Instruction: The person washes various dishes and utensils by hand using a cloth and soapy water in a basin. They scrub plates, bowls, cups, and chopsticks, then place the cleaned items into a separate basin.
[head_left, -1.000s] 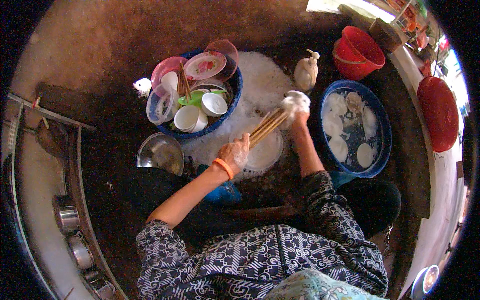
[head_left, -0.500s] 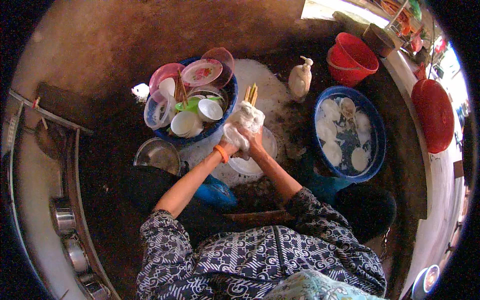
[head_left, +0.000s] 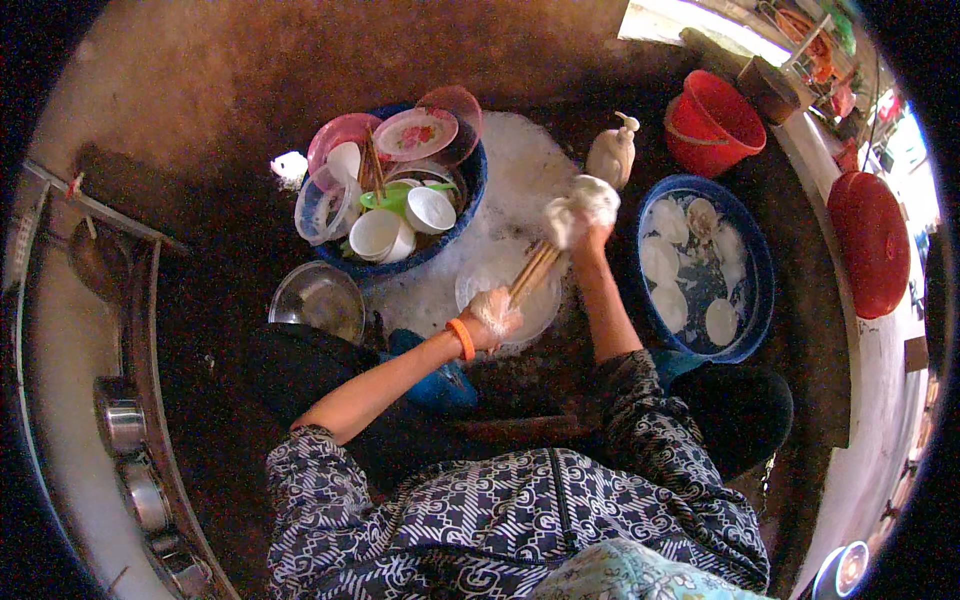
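Observation:
A bundle of chopsticks (head_left: 534, 272) slants up and to the right, its lower end gripped in my left hand (head_left: 494, 314), which is closed and streaked with suds. My right hand (head_left: 593, 238) is closed around a white, foam-covered scrubbing cloth (head_left: 580, 208) at the bundle's far end. Whether the cloth wraps the tips or only touches them I cannot tell. Under my hands sits a pale, round, translucent basin (head_left: 548, 312) among suds. Just beyond the cloth stands a cream pump bottle (head_left: 610, 160).
At the left, a blue tub (head_left: 470, 215) holds piled bowls, plates and more chopsticks. A clear bowl (head_left: 318, 303) stands in front of it. To the right, another blue tub (head_left: 762, 300) contains water and several white dishes. Behind it are red buckets (head_left: 712, 125); a red basin (head_left: 868, 245) leans farther right.
My hands have moved apart: the right went up and right with the cloth, the left down and slightly right. More of the chopsticks' length shows, and the bundle now slants between my hands.

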